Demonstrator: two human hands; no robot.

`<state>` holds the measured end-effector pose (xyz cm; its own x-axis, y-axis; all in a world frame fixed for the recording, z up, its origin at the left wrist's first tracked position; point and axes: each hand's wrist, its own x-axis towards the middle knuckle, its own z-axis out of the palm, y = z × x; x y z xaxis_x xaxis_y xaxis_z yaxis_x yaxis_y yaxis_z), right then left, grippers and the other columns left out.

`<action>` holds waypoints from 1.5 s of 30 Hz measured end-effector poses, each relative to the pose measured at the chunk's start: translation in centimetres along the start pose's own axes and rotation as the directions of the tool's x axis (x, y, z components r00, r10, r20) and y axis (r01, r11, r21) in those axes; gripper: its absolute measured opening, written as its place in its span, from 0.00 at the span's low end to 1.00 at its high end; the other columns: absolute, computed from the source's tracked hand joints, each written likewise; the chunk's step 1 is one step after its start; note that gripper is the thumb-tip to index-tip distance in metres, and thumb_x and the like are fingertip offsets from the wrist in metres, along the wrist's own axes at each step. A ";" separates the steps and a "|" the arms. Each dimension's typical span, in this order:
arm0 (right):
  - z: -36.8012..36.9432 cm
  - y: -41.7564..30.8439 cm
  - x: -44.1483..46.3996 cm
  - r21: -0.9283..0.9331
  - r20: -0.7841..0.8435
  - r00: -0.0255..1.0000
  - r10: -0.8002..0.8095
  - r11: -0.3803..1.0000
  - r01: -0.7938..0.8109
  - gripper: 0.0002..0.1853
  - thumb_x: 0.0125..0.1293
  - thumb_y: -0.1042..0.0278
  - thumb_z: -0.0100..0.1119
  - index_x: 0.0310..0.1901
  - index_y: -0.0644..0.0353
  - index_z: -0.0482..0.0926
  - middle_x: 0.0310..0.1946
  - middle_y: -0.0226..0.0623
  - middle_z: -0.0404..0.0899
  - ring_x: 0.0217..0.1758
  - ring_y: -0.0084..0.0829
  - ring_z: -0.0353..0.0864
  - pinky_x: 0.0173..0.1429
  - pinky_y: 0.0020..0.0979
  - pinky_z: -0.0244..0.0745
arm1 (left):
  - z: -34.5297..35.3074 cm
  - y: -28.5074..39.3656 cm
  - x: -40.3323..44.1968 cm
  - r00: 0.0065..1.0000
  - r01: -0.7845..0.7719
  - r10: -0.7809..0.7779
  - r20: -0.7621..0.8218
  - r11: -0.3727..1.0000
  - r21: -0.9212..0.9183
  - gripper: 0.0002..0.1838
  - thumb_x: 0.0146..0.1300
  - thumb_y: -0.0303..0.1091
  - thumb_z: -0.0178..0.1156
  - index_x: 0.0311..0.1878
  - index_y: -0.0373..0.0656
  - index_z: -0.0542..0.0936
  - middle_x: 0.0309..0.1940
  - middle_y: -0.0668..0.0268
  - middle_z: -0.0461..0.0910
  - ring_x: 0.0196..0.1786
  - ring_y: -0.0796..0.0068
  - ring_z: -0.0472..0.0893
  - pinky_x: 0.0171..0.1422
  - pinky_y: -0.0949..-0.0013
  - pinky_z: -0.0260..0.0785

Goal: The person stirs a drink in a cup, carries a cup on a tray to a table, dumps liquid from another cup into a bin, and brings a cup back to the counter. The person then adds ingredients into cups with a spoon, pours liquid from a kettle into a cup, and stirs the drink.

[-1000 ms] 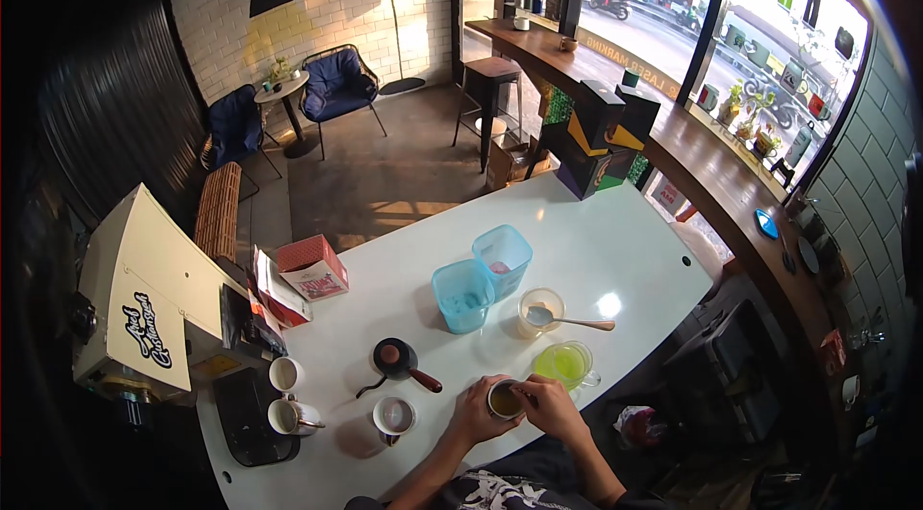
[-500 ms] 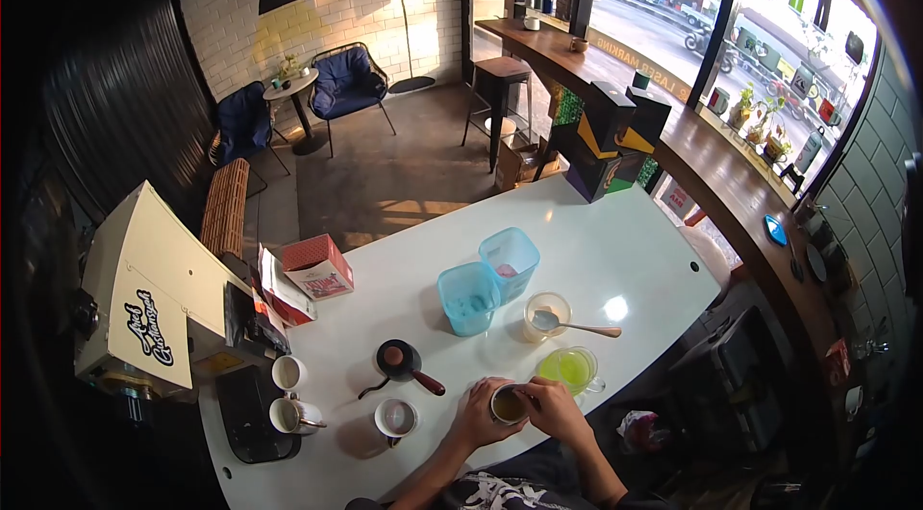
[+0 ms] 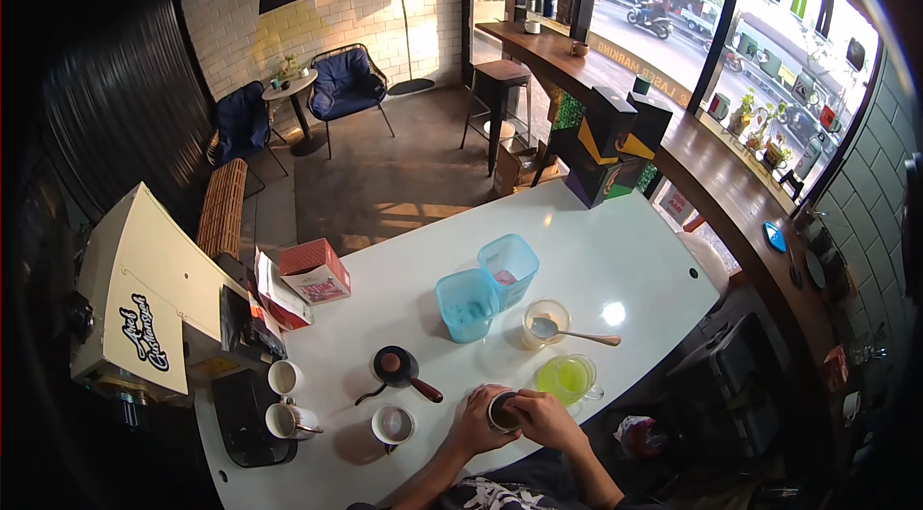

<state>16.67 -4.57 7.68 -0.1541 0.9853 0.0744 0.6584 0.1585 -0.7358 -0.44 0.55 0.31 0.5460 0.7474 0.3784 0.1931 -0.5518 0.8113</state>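
A cup [image 3: 501,414] with dark liquid inside is at the table's near edge. My left hand [image 3: 471,425] is wrapped around its left side. My right hand [image 3: 548,420] is closed, its fingers pinched together over the cup's right rim; whatever they grip is hidden. Just beyond it is a glass pitcher [image 3: 564,377] of yellow-green liquid. Behind that, a spoon [image 3: 588,337] rests in a clear tub [image 3: 537,332]. To the left of my hands are a white mug [image 3: 393,424] and a dark gooseneck kettle [image 3: 392,366] with a wooden handle.
Two light-blue plastic containers [image 3: 465,310] stand mid-table. On the left are two white mugs [image 3: 285,377], a black tray [image 3: 240,428], a cream-coloured machine [image 3: 144,289] and a red-and-white box [image 3: 317,272]. Black boxes [image 3: 608,140] are stacked at the far right corner of the white table [image 3: 635,241].
My right hand's fingers have shifted slightly left over the cup's mouth, covering more of it. The cup stays in my left hand. Outside, a motorbike has come into view.
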 end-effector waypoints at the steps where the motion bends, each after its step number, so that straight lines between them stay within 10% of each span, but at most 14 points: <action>1: -0.1 0.0 -0.1 0.001 0.003 1.000 0.002 1.000 -0.002 0.06 0.66 0.73 0.63 0.41 0.66 0.84 0.34 0.50 0.82 0.39 0.54 0.84 0.44 0.46 0.79 | 0.1 -0.2 -0.1 1.000 -0.012 0.012 -0.006 1.000 0.015 0.43 0.38 0.47 0.84 0.60 0.45 0.76 0.56 0.58 0.80 0.60 0.52 0.79 0.66 0.50 0.69; 45: -1.1 -0.8 0.0 -0.129 -0.008 1.000 -0.004 0.992 0.003 0.12 0.55 0.78 0.62 0.42 0.62 0.84 0.36 0.43 0.82 0.38 0.51 0.84 0.42 0.45 0.80 | -0.1 0.1 0.0 0.998 0.038 -0.037 0.045 0.999 -0.020 0.43 0.40 0.44 0.83 0.62 0.44 0.74 0.56 0.60 0.79 0.60 0.54 0.80 0.67 0.52 0.72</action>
<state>16.98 -4.60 9.03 -0.1506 0.9851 0.0831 0.7474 0.1685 -0.6427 -0.48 0.54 0.43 0.5744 0.7503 0.3273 0.1974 -0.5151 0.8341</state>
